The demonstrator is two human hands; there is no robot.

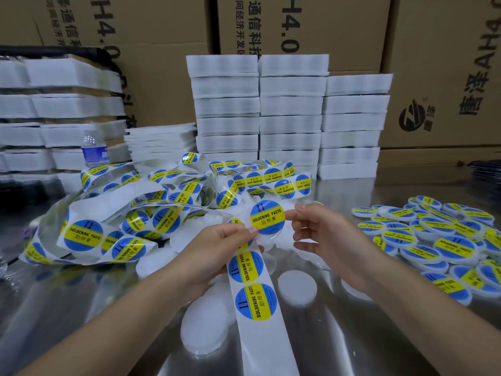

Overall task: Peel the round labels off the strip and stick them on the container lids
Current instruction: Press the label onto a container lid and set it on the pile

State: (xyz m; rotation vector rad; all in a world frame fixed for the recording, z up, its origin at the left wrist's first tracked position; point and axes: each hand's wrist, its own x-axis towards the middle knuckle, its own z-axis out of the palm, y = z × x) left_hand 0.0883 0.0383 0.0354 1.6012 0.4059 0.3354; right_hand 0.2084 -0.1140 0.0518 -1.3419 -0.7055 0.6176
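Cardboard cartons [162, 77] printed in black wall off the far side, and in front of them stand stacks of white packs [260, 112], with more stacks at the far left edge beside a clear water bottle [95, 150]. Below lies a shiny metal tabletop [352, 335]. Toward its far left, a loose tangle of label backing [135, 213] is heaped up, some of it bearing blue and yellow "SOLDERING PASTE" stickers and some of it bare. Near the right edge lies a pile of labelled lids [447, 240], white discs with their stickers facing up. A few plain white lids [297, 287] rest near the middle of the near side, under and between the person's forearms. The label strip [254, 294] runs from the near edge up to the left grip [217, 240], a bare hand whose curled fingers and thumb pinch the strip at its top end; two labels show on the strip below the thumb. The right grip [317, 232], also bare, pinches the right edge of a round label [267, 217] between thumb and forefinger, with the other fingers loosely bent. This label is held above the middle of the tabletop with its face to the camera, its lower left edge at the left thumb; whether it is fully off the backing I cannot tell.
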